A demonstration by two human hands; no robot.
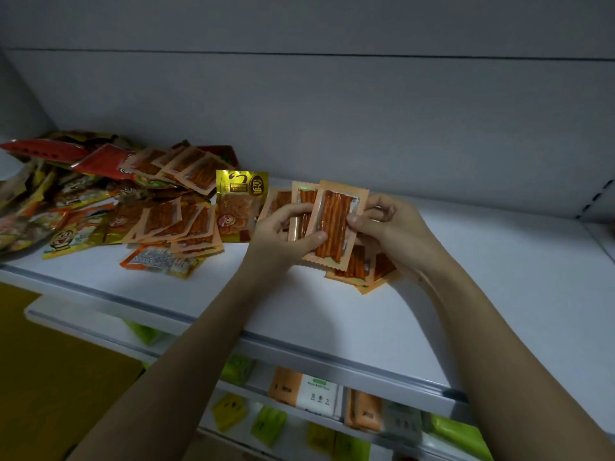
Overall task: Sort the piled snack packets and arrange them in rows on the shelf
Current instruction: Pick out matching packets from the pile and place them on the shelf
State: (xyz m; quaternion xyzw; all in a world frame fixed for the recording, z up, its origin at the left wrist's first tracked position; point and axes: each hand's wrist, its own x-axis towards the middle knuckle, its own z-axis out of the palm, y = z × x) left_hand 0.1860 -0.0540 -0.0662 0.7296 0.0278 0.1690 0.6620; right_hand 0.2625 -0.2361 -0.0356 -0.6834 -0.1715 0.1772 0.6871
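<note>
- Hands: two, both raised over the white shelf [332,304], sharing a small fan of orange spicy-stick packets [327,224].
- Held packets: at least three can be counted. The front one stands nearly upright with its clear window and red sticks facing the camera; a second sits just behind it toward the left hand, and the edge of a third shows further that way.
- Left hand [283,231]: fingers curled behind the fan and thumb laid across the lower front of the front packet, so it grasps the fan from its left edge.
- Right hand [382,224]: thumb pressed on the right edge of the front packet, fingers bent behind it; it pinches that packet.
- Laid packets [362,264]: directly beneath the grip, at least three more of the same orange kind lie flat and overlapping on the shelf; the exact number is hidden by the hands.
- Gold packet [239,204]: one, just to the left of the left hand, lying flat at the near edge of the pile.
- Unsorted pile [109,197]: further left of the grip, a heap of mixed packets, orange windowed ones, red ones and yellow ones with a cartoon face; too overlapped to count.
- Lower shelves [309,394]: below the grip, green, orange, yellow and white packets, blurred.
</note>
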